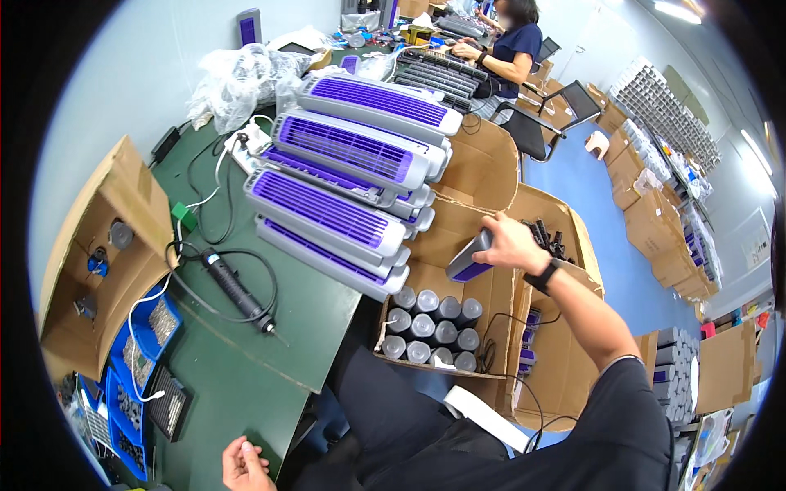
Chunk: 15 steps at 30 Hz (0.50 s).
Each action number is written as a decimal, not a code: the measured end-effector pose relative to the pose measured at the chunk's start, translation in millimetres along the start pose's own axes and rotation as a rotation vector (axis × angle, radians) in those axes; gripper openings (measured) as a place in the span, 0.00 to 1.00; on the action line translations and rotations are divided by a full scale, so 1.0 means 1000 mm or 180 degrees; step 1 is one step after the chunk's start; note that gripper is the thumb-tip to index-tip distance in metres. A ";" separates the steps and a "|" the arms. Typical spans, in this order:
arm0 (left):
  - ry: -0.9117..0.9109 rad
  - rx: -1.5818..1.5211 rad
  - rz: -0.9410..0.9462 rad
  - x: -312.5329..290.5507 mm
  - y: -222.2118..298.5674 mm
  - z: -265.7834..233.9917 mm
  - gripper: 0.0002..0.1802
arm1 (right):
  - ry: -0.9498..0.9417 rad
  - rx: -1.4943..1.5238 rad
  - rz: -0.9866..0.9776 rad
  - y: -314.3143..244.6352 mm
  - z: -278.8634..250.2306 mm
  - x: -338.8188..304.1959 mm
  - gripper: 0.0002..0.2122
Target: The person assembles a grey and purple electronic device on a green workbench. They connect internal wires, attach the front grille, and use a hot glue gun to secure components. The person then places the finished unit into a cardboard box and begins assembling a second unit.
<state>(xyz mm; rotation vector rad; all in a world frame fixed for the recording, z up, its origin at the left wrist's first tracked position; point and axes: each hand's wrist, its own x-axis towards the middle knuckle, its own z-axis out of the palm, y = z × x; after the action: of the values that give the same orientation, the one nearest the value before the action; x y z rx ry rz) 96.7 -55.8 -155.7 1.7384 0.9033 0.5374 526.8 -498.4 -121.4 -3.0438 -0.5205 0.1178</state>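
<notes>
My right hand (516, 244) reaches over an open cardboard box (434, 233) and is closed on a grey-and-purple plastic housing (469, 260). The housing is tilted, its purple face toward the lower part of the view. Below it, several grey rounded cylinders (422, 327) stand upright in rows in the same box. My left hand (246, 465) is by the front edge of the green table (237, 385), fingers curled together. Whatever those fingers may hold is hidden. Long grey housings with purple grilles (323, 209) lie stacked on the table between the box and the wall.
A corded electric screwdriver (237, 290) lies on the table beside blue bins (135, 360) of small parts and a tipped cardboard box (90, 270). Another box (573, 360) holds cables and purple parts. Clear plastic bags (246, 82) lie behind. A co-worker (512, 53) sits farther back.
</notes>
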 end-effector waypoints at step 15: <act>0.0812 0.1306 0.0384 0.004 -0.006 0.017 0.08 | -0.1629 0.0132 0.0933 0.114 0.346 0.059 0.30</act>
<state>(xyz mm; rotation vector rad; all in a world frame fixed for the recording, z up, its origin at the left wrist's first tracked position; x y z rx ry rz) 109.7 -61.7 -167.8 2.1376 1.1536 0.7012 590.8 -572.9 -476.7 -3.0101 -0.0772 0.9189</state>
